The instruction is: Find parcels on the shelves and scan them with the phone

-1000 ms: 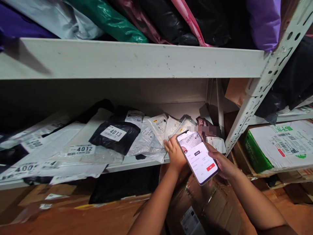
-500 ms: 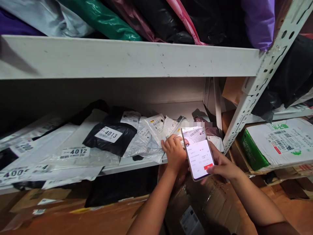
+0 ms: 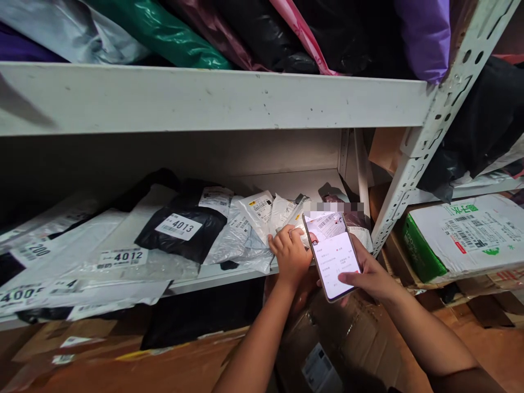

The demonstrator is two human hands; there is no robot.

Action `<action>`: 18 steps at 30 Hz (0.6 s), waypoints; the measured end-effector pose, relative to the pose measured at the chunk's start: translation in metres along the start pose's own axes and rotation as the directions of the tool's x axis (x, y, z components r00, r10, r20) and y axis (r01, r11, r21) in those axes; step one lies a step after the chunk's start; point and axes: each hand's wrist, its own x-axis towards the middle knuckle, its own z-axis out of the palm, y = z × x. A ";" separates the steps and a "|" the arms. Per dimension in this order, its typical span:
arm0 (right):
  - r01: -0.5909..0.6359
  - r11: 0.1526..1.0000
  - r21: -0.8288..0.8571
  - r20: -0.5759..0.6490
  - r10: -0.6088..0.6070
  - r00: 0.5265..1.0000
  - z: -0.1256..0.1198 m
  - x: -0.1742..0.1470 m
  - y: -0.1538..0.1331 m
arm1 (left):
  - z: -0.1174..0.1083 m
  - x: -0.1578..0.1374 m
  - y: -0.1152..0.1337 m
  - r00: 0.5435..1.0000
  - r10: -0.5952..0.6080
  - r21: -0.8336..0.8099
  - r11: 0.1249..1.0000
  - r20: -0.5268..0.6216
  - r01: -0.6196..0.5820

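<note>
Phone point(image 3: 327, 245), one, gripped in my right hand point(image 3: 370, 274), partly hid one maroon parcel point(image 3: 355, 220); whether my left hand point(image 3: 291, 254) pinched anything, I couldn't tell.

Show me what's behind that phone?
Past the phone's right edge, part of a maroon parcel shows, with a white label. Past its left edge, part of a pale packet shows. Whatever lies directly behind the phone is covered.

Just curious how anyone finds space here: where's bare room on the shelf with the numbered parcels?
A bare patch of shelf board shows at back right, bordered by the back panel, white packets and maroon parcel. It's crowded around the black 4013 parcel, and at the front near the left hand and phone.
</note>
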 end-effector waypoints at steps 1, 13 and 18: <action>0.009 1.000 -0.006 -0.032 -0.010 0.999 0.002 0.001 0.002 | 0.000 0.000 0.000 1.000 0.001 0.003 1.000 0.000 -0.001; 0.181 0.979 0.090 -0.255 -0.153 0.955 -0.010 -0.014 -0.016 | 0.005 -0.001 -0.006 0.999 0.031 0.029 0.999 -0.015 -0.031; 0.273 0.952 0.137 -0.306 -0.222 0.926 -0.024 -0.028 -0.034 | 0.005 -0.002 -0.008 0.998 0.057 0.065 0.996 0.003 -0.057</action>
